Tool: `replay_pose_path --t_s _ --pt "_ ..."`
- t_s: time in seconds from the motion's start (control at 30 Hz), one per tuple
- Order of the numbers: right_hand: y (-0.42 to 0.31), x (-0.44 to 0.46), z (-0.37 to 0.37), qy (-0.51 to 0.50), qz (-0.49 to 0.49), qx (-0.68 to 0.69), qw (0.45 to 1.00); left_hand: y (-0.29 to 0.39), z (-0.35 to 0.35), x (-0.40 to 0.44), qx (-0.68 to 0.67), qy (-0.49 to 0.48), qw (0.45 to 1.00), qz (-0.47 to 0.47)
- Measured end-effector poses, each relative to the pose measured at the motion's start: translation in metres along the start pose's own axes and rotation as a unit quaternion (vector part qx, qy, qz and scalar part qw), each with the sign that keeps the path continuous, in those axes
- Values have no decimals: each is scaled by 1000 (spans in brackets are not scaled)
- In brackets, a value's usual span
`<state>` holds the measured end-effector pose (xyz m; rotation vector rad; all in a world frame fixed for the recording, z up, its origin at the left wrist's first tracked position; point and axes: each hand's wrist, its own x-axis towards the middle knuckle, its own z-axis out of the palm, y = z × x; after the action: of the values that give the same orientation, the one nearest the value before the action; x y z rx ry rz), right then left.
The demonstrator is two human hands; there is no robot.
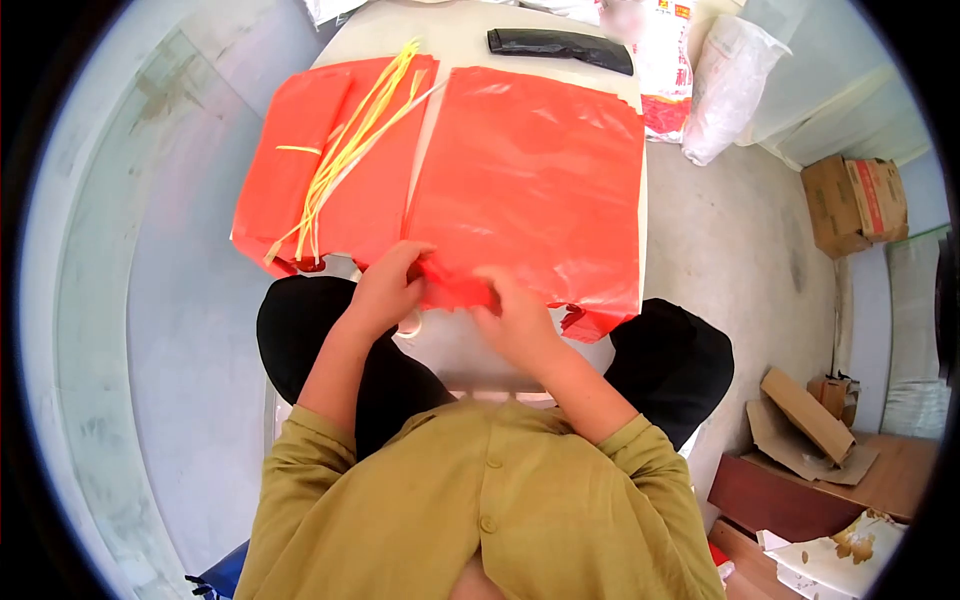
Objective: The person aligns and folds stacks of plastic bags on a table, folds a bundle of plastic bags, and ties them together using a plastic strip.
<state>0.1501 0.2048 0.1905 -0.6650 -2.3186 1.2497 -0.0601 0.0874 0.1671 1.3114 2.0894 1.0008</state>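
Note:
A stack of flat red plastic bags (540,180) covers the near right half of the table. At its front left corner my left hand (388,290) is closed, fingers pinching a gathered edge of red plastic. My right hand (515,315), slightly blurred, is closed on the same bunched edge a short way to the right. Another red plastic stack (290,140) lies to the left, with a bundle of yellow strips (350,150) stretched slantwise over it. Both stacks hang a little past the front edge of the table.
A folded black plastic bag (560,48) lies at the back of the table (430,30). White sacks (730,80) stand behind on the right. Cardboard boxes (850,205) sit by the right wall, and flattened cardboard (810,430) lies nearer. My knees are under the table's front edge.

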Motion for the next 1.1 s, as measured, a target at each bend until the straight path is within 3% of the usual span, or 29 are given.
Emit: replay_pose_path --t_s 0.1,0.2,0.5,1.0,1.1 --pt "19 7 -10 47 31 51 997 1 5 10 -46 0 998 -53" --pt "41 20 -15 57 77 137 986 1 12 17 0 56 998 -19" --pt "50 34 -35 9 174 -39 984 14 32 33 117 117 986 -18" --pt "73 30 -31 43 92 -149 984 17 42 39 159 120 980 -25" --pt "73 31 -32 24 116 -144 982 22 41 41 166 112 979 -36"
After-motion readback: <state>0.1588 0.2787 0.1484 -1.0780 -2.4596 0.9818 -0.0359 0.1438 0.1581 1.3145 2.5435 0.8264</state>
